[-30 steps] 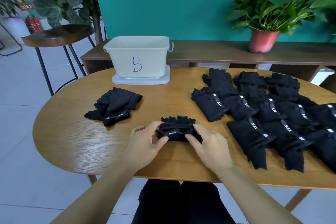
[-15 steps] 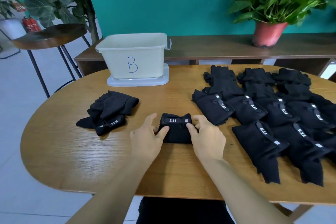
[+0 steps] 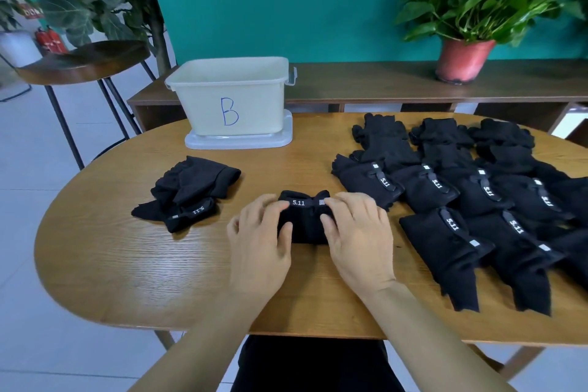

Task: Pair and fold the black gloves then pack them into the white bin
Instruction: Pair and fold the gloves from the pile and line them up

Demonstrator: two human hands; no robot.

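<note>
we have one folded pair (image 3: pixel 304 223) lying on the surface (image 3: pixel 127 264) straight in front of us, its 5.11 strap on top. our left hand (image 3: pixel 261 239) grips its left edge and our right hand (image 3: pixel 356 232) its right edge, fingers curled over the top and thumbs on the near face. we judge this pair folded but not yet packed. another bundle (image 3: pixel 191 191) lies to the left, many unpaired gloves (image 3: pixel 445 194) lie in rows at the right, and the white bin (image 3: pixel 232 99) stands beyond; its inside is hidden from us.
</note>
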